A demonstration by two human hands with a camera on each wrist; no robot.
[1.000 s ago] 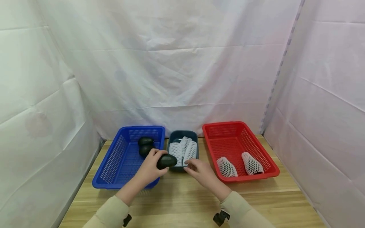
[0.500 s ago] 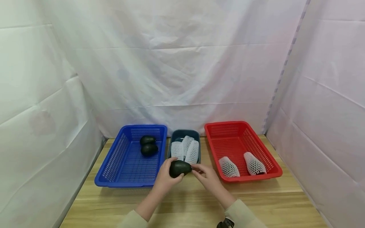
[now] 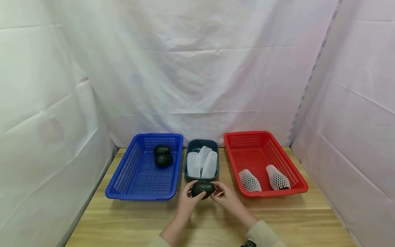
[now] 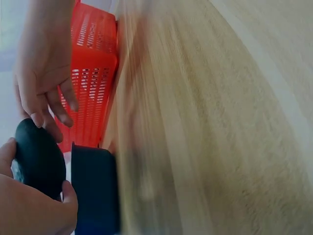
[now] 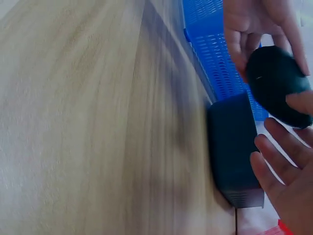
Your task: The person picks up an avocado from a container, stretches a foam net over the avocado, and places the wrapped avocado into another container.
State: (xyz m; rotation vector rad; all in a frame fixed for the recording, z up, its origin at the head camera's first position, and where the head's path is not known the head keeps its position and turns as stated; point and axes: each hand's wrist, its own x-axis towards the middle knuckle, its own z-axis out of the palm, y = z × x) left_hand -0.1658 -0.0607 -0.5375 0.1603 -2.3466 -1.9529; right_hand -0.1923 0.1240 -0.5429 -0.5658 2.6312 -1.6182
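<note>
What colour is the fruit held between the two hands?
Very dark green, nearly black; the fruit shows best in the head view.

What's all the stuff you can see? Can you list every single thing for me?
Table: 1, yellowish wood, across the bottom
Cloth: count unclear, whitish, back and sides
Strip: 1, grey and white, right back corner
Blue basket: 1, blue, left on the table
Red basket: 1, red, right on the table
Bin: 1, dark teal, between the baskets
Avocados: 3 in sight, dark green, one held, two in the blue basket
Nets: 5, white, three in the bin, two in the red basket
Black thing: 1, black, by the right sleeve, cut off
Sleeves: 2, beige, bottom edge
Left hand: 1, bare, fingers round the held avocado
Right hand: 1, bare, at that avocado's right end
</note>
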